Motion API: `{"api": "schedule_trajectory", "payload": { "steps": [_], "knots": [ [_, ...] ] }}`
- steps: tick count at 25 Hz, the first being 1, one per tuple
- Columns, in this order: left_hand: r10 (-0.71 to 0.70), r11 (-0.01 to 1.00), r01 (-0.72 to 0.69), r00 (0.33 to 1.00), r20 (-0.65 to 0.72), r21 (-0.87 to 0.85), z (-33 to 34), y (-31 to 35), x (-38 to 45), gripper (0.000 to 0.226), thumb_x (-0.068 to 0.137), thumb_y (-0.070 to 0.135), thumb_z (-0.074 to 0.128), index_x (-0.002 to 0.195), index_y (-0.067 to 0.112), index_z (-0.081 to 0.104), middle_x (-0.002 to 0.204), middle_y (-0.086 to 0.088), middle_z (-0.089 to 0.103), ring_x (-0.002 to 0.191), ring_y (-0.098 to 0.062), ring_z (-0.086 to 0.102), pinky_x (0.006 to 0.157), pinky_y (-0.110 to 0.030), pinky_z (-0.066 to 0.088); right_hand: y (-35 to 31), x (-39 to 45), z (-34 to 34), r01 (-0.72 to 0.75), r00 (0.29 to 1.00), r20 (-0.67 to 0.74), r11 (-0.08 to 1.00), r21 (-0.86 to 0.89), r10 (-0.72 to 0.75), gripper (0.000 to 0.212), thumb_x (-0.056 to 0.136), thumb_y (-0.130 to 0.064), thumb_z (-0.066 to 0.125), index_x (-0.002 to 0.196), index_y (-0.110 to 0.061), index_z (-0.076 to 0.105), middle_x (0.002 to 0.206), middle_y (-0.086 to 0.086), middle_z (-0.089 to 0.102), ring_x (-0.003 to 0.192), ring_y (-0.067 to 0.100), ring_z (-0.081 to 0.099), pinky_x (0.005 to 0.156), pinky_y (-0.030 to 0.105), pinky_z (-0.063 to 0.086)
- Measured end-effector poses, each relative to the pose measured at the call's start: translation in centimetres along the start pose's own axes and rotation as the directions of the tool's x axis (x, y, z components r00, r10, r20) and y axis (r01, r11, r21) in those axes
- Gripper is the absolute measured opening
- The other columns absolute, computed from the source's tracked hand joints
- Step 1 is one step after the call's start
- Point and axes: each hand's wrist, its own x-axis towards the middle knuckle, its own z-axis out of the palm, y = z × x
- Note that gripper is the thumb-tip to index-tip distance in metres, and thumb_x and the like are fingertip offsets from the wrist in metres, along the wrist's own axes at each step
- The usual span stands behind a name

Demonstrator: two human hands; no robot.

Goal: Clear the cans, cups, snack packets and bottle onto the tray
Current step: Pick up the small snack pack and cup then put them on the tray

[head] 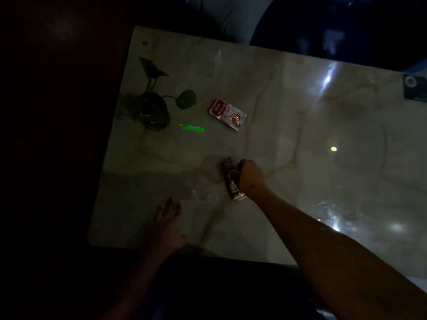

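Head view: a long brown packet (pixel 232 179) lies near mid-surface, its long axis running away from the person. A red-white packet (pixel 228 114) lies farther off, tilted. The marble surface (pixel 300 112) is mostly bare rightward. The right hand (pixel 250 177) is closed on the brown packet; the left hand (pixel 167 224) rests flat, fingers spread, near the front edge.

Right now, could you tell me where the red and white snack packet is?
The red and white snack packet lies flat mid-table, right of the potted plant and beyond the right hand.
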Motion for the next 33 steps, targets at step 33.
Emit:
{"api": "schedule_trajectory", "payload": {
  "steps": [33],
  "knots": [
    [-0.348,0.503,-0.083,0.892,-0.290,-0.860,-3.8,10.0,2.4,0.059,0.062,0.045,0.083,0.110,0.043,0.048,0.104,0.010,0.069,0.093,-0.018,0.068,0.079,-0.040,0.059,7.4,-14.7,-0.4,-0.234,0.924,0.077,0.394,0.889,0.375,0.012,0.085,-0.009,0.063,0.096,-0.011,0.068,0.081,0.004,0.077,0.077,0.023,0.074,0.071,0.041,0.059]
  ]
}}
